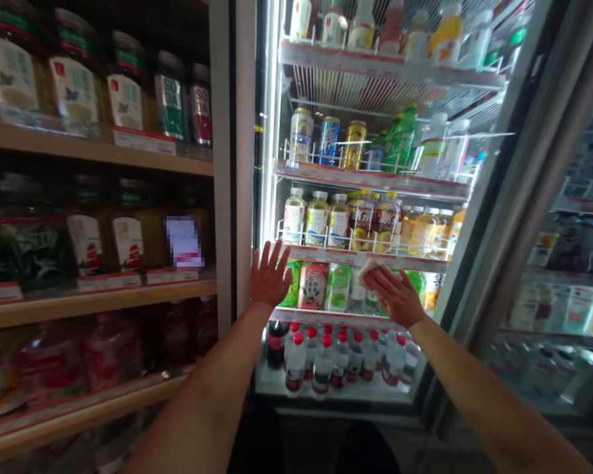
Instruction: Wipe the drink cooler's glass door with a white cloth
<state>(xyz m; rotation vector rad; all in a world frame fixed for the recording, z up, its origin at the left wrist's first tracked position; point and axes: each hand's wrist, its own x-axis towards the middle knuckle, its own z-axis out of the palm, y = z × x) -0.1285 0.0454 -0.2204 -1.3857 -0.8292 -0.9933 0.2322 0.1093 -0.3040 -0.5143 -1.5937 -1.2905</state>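
Observation:
A lit drinks fridge [356, 178] with wire-fronted shelves stands in front of me. My left hand [271, 275] is spread with fingers apart at the fridge's left edge, just beside a green drink pack; I cannot tell whether it touches the frame. My right hand [393, 289] presses a pale folded cloth [370, 271] near the shelf edge strip [336, 257] below the tea bottles [329, 220]. Fingers of the right hand lie over the cloth and hide part of it. Behind both hands sit red and green drink cartons [313, 286].
Red-capped water bottles [323, 362] stand on the fridge floor. Cans [329, 139] and bottles fill upper shelves. To the left, wooden shelves [93, 151] hold large bottles [76, 72]. A metal door frame [504, 197] rises on the right.

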